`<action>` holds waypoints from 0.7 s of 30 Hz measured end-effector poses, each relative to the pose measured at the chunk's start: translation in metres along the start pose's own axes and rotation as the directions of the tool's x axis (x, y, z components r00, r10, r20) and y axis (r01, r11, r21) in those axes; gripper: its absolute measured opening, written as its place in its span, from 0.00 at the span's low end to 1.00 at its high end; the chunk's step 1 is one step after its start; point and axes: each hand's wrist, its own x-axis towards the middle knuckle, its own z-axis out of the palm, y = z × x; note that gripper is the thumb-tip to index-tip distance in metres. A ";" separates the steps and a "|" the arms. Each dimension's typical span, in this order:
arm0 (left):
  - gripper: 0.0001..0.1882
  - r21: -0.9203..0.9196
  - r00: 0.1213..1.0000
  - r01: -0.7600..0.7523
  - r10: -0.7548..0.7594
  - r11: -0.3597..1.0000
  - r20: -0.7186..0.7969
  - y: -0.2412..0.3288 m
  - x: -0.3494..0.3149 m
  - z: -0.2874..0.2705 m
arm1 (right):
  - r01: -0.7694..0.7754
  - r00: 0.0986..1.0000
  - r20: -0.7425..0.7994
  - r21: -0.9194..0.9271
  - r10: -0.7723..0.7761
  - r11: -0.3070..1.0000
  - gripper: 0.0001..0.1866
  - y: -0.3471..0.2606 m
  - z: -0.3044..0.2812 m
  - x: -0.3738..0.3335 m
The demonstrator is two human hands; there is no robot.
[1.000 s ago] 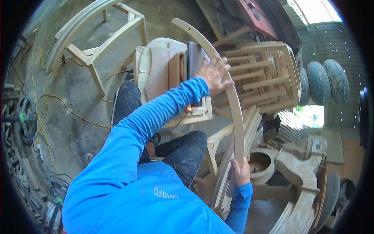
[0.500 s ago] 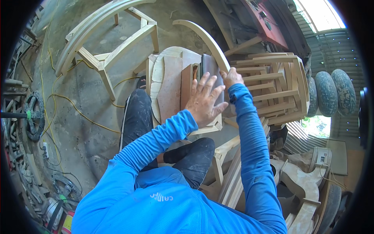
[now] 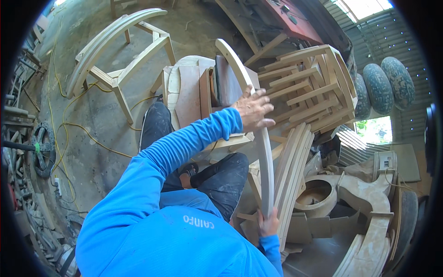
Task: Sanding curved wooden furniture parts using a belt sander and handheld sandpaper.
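Note:
A long curved wooden piece (image 3: pixel 266 168) slants across in front of me, its far end over the workbench and its near end by my right side. My right hand (image 3: pixel 267 225) is closed round the near end. Across the middle of the piece lies my left hand (image 3: pixel 253 111), its fingers spread and not wrapped round the wood; its palm is hidden. Just left of the far end, a dark flat board (image 3: pixel 227 83) stands on the makeshift bench, beside upright wooden panels (image 3: pixel 189 94).
A curved chair frame (image 3: pixel 140 60) stands at the far left. Stacked wooden frames (image 3: pixel 318 87) are at the right, with long wooden strips (image 3: pixel 293 166) nearer me. A yellow cable (image 3: pixel 99 144) crosses the floor. Patterned rounded tubes (image 3: pixel 378 87) hang at the far right.
My right hand has drawn the curved piece's end back toward me, down to my right side. My left hand, earlier raised near the board, now rests over the middle of the piece.

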 end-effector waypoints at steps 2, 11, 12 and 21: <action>0.29 -0.016 0.989 -0.056 0.057 0.998 0.140 0.041 -0.003 -0.014 | 0.004 1.000 -0.019 0.002 -0.004 1.000 0.25 0.048 -0.011 -0.048; 0.19 -0.139 0.986 -0.008 -0.016 0.990 -0.168 0.043 -0.017 -0.016 | 0.191 0.979 -0.045 -0.123 -0.198 0.974 0.22 0.056 -0.061 -0.016; 0.19 -0.114 0.985 -0.009 -0.011 0.993 -0.172 0.022 -0.009 -0.010 | 0.230 0.970 -0.040 -0.182 -0.241 0.956 0.21 0.046 -0.062 0.004; 0.36 0.166 0.752 0.550 -0.571 0.819 0.329 -0.196 0.059 -0.021 | 0.380 0.923 0.147 -0.221 -0.355 0.898 0.25 -0.101 0.015 0.268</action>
